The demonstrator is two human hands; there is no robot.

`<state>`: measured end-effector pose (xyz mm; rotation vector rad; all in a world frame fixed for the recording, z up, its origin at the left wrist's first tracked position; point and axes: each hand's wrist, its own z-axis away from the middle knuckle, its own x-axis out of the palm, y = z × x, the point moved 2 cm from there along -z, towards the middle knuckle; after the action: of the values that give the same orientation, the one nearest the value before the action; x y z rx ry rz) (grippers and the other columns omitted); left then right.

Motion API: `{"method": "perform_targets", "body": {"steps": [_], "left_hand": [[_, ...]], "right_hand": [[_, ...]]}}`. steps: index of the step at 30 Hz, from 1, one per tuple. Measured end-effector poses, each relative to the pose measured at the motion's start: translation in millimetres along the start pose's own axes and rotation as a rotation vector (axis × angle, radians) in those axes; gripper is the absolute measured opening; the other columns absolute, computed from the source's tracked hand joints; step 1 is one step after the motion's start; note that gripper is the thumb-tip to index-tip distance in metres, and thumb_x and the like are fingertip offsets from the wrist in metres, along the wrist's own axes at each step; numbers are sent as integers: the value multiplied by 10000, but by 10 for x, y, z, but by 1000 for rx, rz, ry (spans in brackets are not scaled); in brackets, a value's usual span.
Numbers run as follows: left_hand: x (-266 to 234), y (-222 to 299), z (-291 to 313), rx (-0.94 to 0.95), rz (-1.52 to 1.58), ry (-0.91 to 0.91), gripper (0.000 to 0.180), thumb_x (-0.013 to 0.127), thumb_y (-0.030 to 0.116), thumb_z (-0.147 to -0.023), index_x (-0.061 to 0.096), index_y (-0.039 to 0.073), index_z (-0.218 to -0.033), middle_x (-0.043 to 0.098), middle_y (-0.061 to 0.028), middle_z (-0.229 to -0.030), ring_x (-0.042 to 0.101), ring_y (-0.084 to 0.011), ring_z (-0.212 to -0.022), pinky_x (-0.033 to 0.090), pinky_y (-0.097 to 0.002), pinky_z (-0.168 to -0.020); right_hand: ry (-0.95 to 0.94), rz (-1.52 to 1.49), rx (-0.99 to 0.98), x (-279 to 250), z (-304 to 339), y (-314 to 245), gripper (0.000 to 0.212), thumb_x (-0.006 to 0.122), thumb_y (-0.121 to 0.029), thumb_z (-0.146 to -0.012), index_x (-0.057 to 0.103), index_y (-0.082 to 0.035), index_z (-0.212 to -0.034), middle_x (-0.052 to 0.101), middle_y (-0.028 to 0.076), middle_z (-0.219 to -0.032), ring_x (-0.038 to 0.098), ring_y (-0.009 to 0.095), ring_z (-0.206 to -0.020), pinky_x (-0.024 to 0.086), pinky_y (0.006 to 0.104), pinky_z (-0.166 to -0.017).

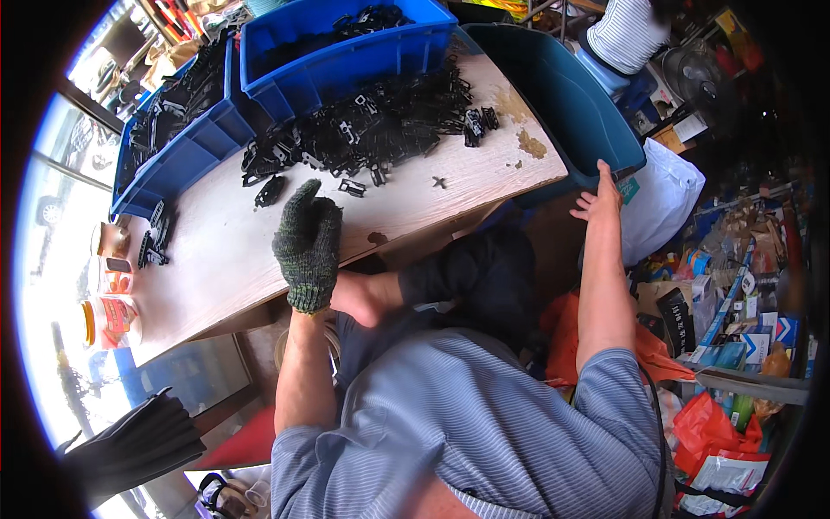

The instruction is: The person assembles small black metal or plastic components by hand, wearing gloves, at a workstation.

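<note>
My left hand, in a dark green knitted glove, is over the front edge of the pale wooden table. Its fingers look loosely extended, and nothing shows in them. Just beyond it lie a few small black plastic clips in front of a large heap of similar black parts. My bare right hand reaches out to the right with its fingers apart. One fingertip is at the near corner of a deep dark teal bin, apparently touching it. No parts show in the visible inside of the bin.
Two blue crates of black parts stand along the table's far side. Plastic jars line its left edge. Beside the bin are a white sack and cluttered boxes and packets. A person in a striped top is at the back.
</note>
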<state>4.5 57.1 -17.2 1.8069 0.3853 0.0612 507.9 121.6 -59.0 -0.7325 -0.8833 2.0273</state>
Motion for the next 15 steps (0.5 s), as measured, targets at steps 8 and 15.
{"method": "perform_targets", "body": {"steps": [8,15], "left_hand": [[66,28,-19,241,-363,8,300,718,62,-834,671,31,-1129,710,-145,-972,701,-244,-886,532,-336,-813],[64,86,14,258,-443,-2,275,679,-4,-854,666,-6,-1129,715,-123,-1037,672,-185,-937,517,-314,-866]], "right_hand": [[-99,-4,-64,131,-255,164,445,679,-306,-799,576,6,-1100,556,307,-1035,604,476,-950,539,656,-766],[-106,-189,-175,-56,-112,462,384,705,-204,-761,504,43,-975,542,239,-841,605,371,-723,599,572,-721]]}}
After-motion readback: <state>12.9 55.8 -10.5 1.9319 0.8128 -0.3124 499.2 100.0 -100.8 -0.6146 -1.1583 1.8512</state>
